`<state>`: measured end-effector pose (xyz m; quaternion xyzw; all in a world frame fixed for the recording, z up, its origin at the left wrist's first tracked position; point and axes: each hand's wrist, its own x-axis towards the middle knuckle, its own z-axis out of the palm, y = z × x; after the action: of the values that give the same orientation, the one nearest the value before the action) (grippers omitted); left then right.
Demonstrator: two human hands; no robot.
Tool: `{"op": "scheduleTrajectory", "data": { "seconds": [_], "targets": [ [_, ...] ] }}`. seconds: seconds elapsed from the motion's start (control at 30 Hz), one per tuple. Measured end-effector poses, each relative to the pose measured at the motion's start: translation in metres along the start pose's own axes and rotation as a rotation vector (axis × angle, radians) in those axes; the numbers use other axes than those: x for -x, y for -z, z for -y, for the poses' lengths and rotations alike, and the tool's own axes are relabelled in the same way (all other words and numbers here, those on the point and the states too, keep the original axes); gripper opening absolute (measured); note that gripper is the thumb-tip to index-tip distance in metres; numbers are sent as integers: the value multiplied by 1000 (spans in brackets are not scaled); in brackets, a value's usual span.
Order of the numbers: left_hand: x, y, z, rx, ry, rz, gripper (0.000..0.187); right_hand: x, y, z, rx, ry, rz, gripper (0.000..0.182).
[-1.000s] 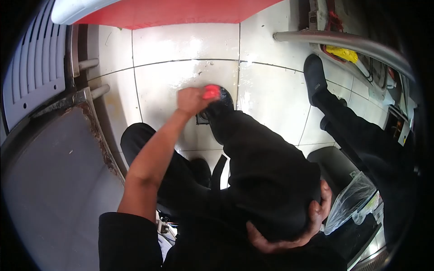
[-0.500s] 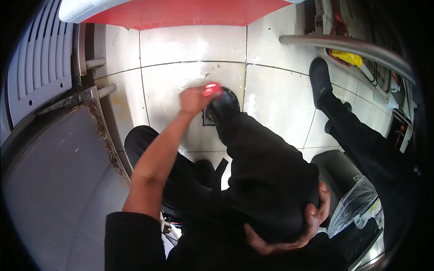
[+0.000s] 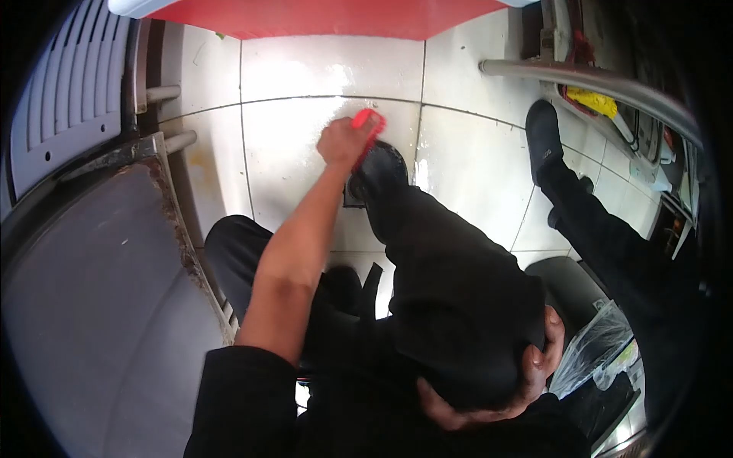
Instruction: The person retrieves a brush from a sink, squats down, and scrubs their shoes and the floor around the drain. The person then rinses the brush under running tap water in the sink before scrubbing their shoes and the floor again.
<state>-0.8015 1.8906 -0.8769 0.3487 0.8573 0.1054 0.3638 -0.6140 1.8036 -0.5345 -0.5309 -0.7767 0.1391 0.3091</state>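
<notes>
My left hand is closed around a red scrubbing brush, with its bristle side against or right beside the toe of a black shoe. The exact contact is partly hidden by the hand. That shoe is on my own foot, planted on the tiled floor over a dark square drain. Further down, my right hand wraps around my bent knee in black trousers, its fingers curved over the cloth.
Wet white tiles lie below a red container at the top. A grey metal surface with a rusty edge stands at left. Another person's black shoe and leg are at right, near a metal rail and clear plastic bag.
My left hand has moved slightly up and to the right with the brush, which has turned so its bristles show beside the shoe toe. My right hand stays on the knee.
</notes>
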Motion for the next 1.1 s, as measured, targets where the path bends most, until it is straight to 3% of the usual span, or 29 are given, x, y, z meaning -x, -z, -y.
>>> {"op": "scheduleTrajectory", "data": {
  "seconds": [0.17, 0.33, 0.5, 0.7, 0.87, 1.1],
  "targets": [
    [76, -11, 43, 153, 205, -84, 79, 0, 6, -1, -3, 6, 30, 102],
    [23, -4, 12, -23, 198, -92, 77, -3, 9, 0, -19, 14, 68, 102],
    [93, -15, 36, 110, 180, -74, 75, -6, 16, 7, -8, -32, 121, 103],
    [7, -3, -17, 52, 167, -55, 68, -4, 15, 10, 14, -43, 173, 105],
    [75, -1, 34, 112, 249, -41, 66, -9, 25, 16, 63, -74, 209, 110],
    [19, -7, -7, -72, -40, -64, 65, 3, 18, 2, 44, 28, 128, 102]
  ]
}}
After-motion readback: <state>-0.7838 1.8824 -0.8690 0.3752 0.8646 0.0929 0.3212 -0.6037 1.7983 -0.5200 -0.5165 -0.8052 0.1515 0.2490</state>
